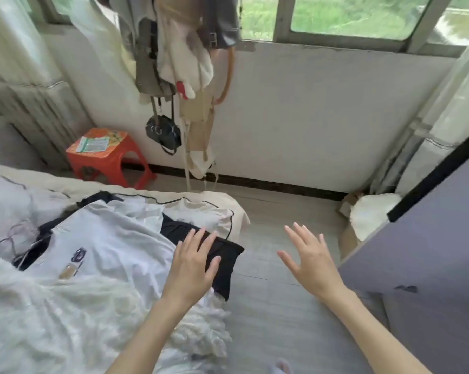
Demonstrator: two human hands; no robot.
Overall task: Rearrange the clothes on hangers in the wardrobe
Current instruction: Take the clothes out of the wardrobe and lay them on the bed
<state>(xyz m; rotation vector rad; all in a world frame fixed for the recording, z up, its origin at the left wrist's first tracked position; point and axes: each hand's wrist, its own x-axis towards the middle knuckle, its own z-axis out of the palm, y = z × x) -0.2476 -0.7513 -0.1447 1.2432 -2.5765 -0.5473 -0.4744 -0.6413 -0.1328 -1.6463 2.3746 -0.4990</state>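
Observation:
A heap of clothes lies on the bed at the lower left: a white shirt [114, 247] with a small badge, a fluffy white garment [66, 314], and a black garment [225, 263] hanging over the bed's corner. My left hand [194, 263] hovers over or rests on the black garment with its fingers straight and spread. Over the bare floor to the right, my right hand [311, 260] is held out, fingers spread, holding nothing. More clothes [179, 49] hang in a bunch by the window at the top. A grey wardrobe panel [428, 249] stands at the right edge.
An orange plastic stool [106, 157] stands against the wall past the bed. A small black bag [163, 132] dangles from the hanging clothes. A cream cushion or bag [371, 214] sits in the corner by the wardrobe. Grey floor [276, 306] runs between bed and wardrobe.

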